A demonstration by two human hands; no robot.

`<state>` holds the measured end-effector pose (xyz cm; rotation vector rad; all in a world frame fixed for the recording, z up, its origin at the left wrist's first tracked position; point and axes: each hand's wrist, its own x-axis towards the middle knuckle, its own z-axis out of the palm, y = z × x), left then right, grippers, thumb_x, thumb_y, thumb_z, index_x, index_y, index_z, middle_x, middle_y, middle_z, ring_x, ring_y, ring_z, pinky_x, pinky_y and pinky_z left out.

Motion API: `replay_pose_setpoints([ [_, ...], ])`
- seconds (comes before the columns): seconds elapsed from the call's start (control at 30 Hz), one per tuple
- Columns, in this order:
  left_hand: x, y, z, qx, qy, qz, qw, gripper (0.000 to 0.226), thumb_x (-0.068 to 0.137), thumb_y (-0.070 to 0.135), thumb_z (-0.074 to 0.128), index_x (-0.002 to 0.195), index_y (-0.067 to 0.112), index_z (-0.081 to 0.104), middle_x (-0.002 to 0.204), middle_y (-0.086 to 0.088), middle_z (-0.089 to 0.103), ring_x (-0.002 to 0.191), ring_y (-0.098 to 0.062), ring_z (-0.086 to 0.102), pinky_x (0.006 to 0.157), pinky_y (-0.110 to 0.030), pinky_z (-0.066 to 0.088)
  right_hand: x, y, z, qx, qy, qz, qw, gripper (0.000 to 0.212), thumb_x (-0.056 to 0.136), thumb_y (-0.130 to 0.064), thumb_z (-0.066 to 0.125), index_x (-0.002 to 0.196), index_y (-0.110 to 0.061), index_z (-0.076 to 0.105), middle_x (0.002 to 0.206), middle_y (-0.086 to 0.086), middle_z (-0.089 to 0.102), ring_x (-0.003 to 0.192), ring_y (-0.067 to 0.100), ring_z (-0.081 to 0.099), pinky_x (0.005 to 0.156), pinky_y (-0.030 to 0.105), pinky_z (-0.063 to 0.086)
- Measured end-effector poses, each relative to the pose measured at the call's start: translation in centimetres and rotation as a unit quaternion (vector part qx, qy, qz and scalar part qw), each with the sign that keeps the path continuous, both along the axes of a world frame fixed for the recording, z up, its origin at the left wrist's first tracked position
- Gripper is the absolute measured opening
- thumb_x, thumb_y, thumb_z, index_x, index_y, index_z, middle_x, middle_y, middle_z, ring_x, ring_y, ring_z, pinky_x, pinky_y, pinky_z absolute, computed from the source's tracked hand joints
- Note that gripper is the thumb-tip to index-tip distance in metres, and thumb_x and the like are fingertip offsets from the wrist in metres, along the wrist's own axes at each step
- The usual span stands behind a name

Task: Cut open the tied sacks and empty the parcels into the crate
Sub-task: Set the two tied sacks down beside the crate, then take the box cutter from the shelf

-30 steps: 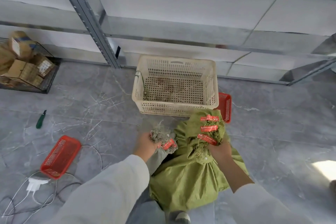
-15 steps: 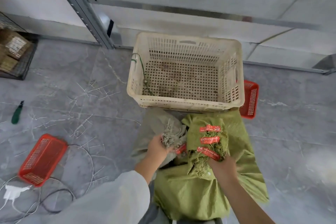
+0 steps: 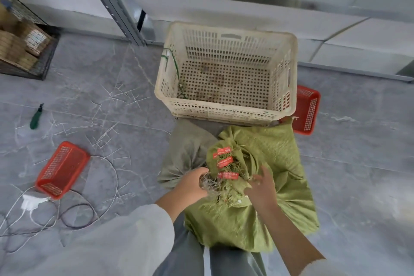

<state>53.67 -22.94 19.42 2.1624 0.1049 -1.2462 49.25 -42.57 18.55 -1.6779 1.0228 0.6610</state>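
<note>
Red labels (image 3: pixel 224 162), print unreadable, on green sack (image 3: pixel 268 152) beside grey sack (image 3: pixel 188 148)

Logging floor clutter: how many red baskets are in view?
2. One basket lies on the floor at far left; the other sits at the right side of the crate, partly hidden by it. Others may be hidden.

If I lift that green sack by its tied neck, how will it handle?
Probably floppy: the green sack is creased woven cloth, slumped on the floor. It bulges, so it is likely fairly heavy. The bunched neck should give a firm grip.
</note>
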Motion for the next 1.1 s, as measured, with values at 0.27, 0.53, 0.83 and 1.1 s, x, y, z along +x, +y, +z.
replay_pose_setpoints([
  [0.27,0.4,-4.2,17.1,-0.021,-0.117,0.016,0.993,0.035,0.096,0.012,0.050,0.130,0.013,0.057,0.127,0.003,0.058,0.113,-0.016,0.057,0.085,-0.020,0.037,-1.0,-0.4,17.0,0.009,-0.033,0.199,0.979,0.056,0.090,-0.002,0.055,0.139,-0.025,0.038,0.119,-0.002,0.056,0.074,0.002,0.051,0.057,0.010,0.043],
  [0.53,5.4,-8.6,32.6,-0.004,-0.345,0.018,0.939,0.040,0.097,0.017,0.051,0.137,0.014,0.049,0.142,-0.002,0.050,0.130,-0.019,0.047,0.105,-0.030,0.035,8.4,-3.6,33.4,-0.151,-0.263,0.301,0.904,0.055,0.097,-0.016,0.050,0.148,-0.015,0.032,0.150,0.005,0.038,0.135,0.023,0.040,0.112,0.037,0.033],
  [0.83,13.1,-12.4,43.9,0.042,-0.614,-0.056,0.786,0.059,0.097,0.024,0.047,0.150,0.008,0.024,0.159,-0.007,0.021,0.148,-0.021,0.011,0.121,-0.036,0.011,16.3,-8.3,46.9,-0.398,-0.405,0.345,0.748,0.061,0.099,-0.028,0.043,0.152,-0.013,0.017,0.161,0.001,0.014,0.149,0.015,0.005,0.122,0.040,0.006],
  [1.1,19.9,-14.2,44.2,0.051,-0.646,-0.101,0.755,0.063,0.099,0.032,0.042,0.152,0.009,0.016,0.161,-0.006,0.013,0.150,-0.018,0.004,0.121,-0.031,0.000,23.2,-9.0,48.4,-0.437,-0.384,0.340,0.738,0.061,0.100,-0.030,0.041,0.153,-0.014,0.014,0.162,0.001,0.012,0.150,0.015,0.002,0.121,0.038,0.002],
])
